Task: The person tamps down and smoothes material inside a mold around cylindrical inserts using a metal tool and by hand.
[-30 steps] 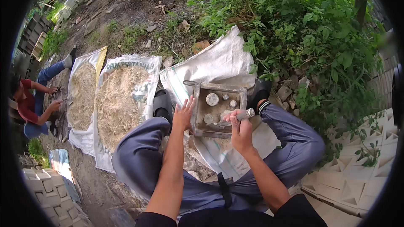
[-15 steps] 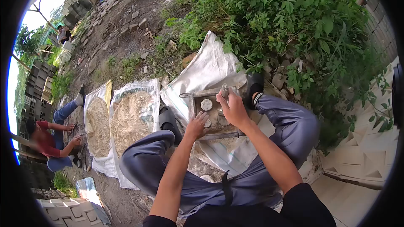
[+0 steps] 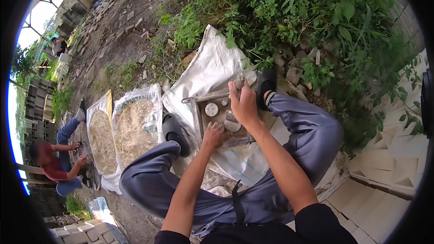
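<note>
A square wooden frame [image 3: 197, 116] with a sandy bed inside rests on a white sack [image 3: 212, 58] between my legs. A large pale disc [image 3: 211, 110] and a small one [image 3: 224, 102] lie in it, beside a pale rounded piece [image 3: 232, 126]. My left hand [image 3: 213, 134] is inside the frame's lower left part, palm down, touching its contents; what lies beneath is hidden. My right hand [image 3: 244, 104] is wrapped round the handle of a trowel-like tool [image 3: 240, 79], whose lower end is mostly hidden behind the hand.
Two sacks bear heaps of pale powder [image 3: 135, 124] [image 3: 102, 142] on the left. Past them sits a person in a red shirt [image 3: 55, 168]. Another person [image 3: 58, 46] is farther off. Leafy plants [image 3: 312, 13] grow behind, and patterned pale blocks [image 3: 389, 153] lie at right.
My left hand has moved from the frame's left edge into its lower left part. My right hand has turned, bringing the tool's handle upright. The view has shifted.
</note>
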`<state>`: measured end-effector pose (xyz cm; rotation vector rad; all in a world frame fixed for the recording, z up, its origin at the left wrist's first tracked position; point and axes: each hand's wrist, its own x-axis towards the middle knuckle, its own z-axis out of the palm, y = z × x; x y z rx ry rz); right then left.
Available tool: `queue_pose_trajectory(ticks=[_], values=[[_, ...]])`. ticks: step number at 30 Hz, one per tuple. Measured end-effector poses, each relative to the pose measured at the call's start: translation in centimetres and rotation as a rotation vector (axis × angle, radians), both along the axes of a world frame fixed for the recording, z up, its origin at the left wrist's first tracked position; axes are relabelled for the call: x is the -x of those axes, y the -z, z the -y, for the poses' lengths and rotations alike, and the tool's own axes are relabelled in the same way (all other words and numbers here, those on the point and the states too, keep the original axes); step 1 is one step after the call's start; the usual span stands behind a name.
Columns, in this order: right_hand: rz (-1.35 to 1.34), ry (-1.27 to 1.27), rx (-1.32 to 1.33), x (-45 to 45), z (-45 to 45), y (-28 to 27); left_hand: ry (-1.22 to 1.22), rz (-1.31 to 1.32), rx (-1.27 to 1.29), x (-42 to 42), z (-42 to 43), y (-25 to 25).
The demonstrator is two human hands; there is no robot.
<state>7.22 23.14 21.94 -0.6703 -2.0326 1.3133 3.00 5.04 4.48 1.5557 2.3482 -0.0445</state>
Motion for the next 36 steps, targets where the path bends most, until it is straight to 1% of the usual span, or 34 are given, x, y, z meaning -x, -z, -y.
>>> queue_pose_trajectory(ticks=[1,3,4,6,7,9,13,16,18,19,21,22,24,25,27,28,30,31,32,34,36], values=[[0.003,0.061,-0.068,0.2,0.2,0.3,-0.002,0.000,0.009,-0.1,0.3,-0.1],[-0.026,0.033,-0.036,0.2,0.5,0.2,0.072,-0.132,-0.010,-0.4,0.3,-0.2],[-0.055,0.007,-0.014,0.1,0.4,-0.1,0.072,-0.131,-0.014,-0.6,0.1,-0.2],[-0.042,0.019,-0.039,0.2,0.5,0.2,0.139,-0.227,0.023,-1.1,0.4,-0.1],[-0.031,0.032,-0.059,0.3,0.7,0.4,0.137,-0.228,0.025,-1.2,0.5,0.1],[-0.016,0.006,-0.057,0.2,0.6,0.4,0.132,-0.201,-0.090,-1.3,0.7,0.6],[-0.010,0.019,-0.030,0.3,0.6,0.9,0.154,-0.210,-0.105,-1.4,0.7,0.9],[-0.031,0.050,-0.064,0.4,0.5,1.1,0.218,-0.223,-0.040,-1.4,1.0,0.4],[-0.014,0.046,-0.053,0.2,0.5,0.9,0.294,-0.151,0.066,-1.7,1.4,0.4],[-0.001,0.038,-0.046,0.3,0.5,0.7,0.289,-0.156,0.070,-1.8,1.7,0.6],[-0.012,0.029,-0.031,0.3,0.6,0.3,0.288,-0.190,-0.104,-2.2,2.4,0.3],[-0.014,0.024,-0.021,0.3,0.7,0.1,0.286,-0.191,-0.098,-2.1,2.7,-0.1],[-0.024,0.015,-0.027,0.2,0.7,-0.4,0.131,0.175,0.018,-1.3,2.8,-1.5],[-0.029,0.006,-0.035,0.2,0.9,-0.6,0.128,0.173,0.024,-1.1,2.5,-3.3],[-0.021,-0.004,-0.007,0.1,0.9,-0.8,-0.229,0.180,-0.235,-0.7,1.8,-6.0],[-0.010,-0.014,0.015,0.0,1.0,-0.8,-0.226,0.180,-0.233,-0.7,2.1,-5.6],[0.018,-0.006,-0.003,-0.1,1.0,-0.9,-0.496,0.217,-0.323,-0.5,2.5,-3.4],[0.046,-0.004,-0.024,-0.1,0.9,-1.0,-0.358,0.110,-0.349,-0.4,3.9,-0.4],[0.049,0.002,-0.031,-0.1,0.8,-1.1,-0.352,0.116,-0.355,-1.1,4.2,0.0],[0.017,-0.012,0.027,-0.1,0.9,-1.2,-0.427,0.203,-0.199,-2.1,4.2,0.4],[0.059,-0.017,0.030,-0.2,0.7,-1.3,-0.427,0.175,-0.204,-2.9,3.5,0.1]])
